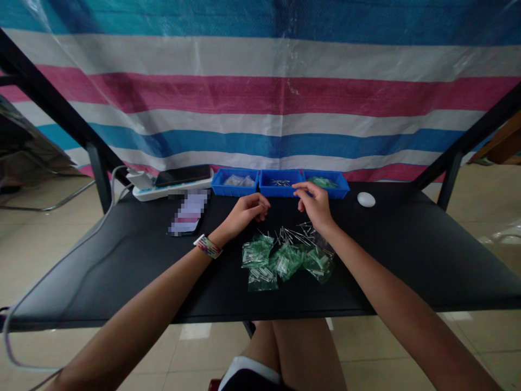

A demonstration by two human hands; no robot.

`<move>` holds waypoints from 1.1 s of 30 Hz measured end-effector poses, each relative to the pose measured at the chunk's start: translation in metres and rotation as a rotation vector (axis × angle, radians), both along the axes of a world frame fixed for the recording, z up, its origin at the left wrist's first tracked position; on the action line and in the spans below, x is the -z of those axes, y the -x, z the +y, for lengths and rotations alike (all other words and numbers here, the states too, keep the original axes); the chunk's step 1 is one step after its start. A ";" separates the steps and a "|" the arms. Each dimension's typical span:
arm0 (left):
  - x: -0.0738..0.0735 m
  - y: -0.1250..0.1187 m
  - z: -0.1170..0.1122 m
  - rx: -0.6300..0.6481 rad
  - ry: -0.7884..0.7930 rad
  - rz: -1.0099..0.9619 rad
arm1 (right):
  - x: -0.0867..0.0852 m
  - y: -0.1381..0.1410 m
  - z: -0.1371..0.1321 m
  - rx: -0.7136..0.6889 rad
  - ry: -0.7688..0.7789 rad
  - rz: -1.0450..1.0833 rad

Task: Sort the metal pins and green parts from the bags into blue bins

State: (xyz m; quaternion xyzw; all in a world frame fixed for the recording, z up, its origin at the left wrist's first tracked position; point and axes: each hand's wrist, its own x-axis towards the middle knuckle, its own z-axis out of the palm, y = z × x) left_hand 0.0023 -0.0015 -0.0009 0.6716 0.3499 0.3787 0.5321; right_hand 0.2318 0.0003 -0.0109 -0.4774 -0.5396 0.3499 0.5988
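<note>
My left hand (247, 210) rests on the black table (122, 260) with its fingers curled in a loose pinch; what they hold is too small to name. My right hand (313, 203) hovers just in front of the middle blue tray (280, 183), fingers bent and pinched together. Between and below the hands lie several small clear bags of green parts (280, 262) and a scatter of thin metal-legged parts (295, 234). A coloured band sits on my left wrist (208, 246).
Three blue trays stand in a row at the table's back: left (238, 182), middle, and right (328, 183). A white power strip (163, 190) with a phone on it, a second phone (188, 218) and a white round object (366, 199) lie nearby. A striped tarp hangs behind.
</note>
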 end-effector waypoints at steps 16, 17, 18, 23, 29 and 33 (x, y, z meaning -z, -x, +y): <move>0.008 0.006 0.001 0.035 -0.499 0.550 | -0.009 0.030 -0.047 -0.549 -0.371 -0.757; 0.009 0.007 0.002 0.021 -0.480 0.515 | -0.009 0.032 -0.050 -0.559 -0.381 -0.795; 0.010 0.007 0.003 0.009 -0.463 0.482 | -0.010 0.034 -0.052 -0.559 -0.381 -0.837; 0.010 0.006 0.004 -0.031 -0.418 0.426 | -0.006 0.036 -0.051 -0.498 -0.369 -0.951; 0.011 0.004 0.005 -0.039 -0.418 0.438 | 0.005 0.030 -0.039 -0.406 -0.342 -0.965; 0.013 0.005 0.006 -0.045 -0.421 0.439 | 0.009 0.024 -0.031 -0.339 -0.342 -0.986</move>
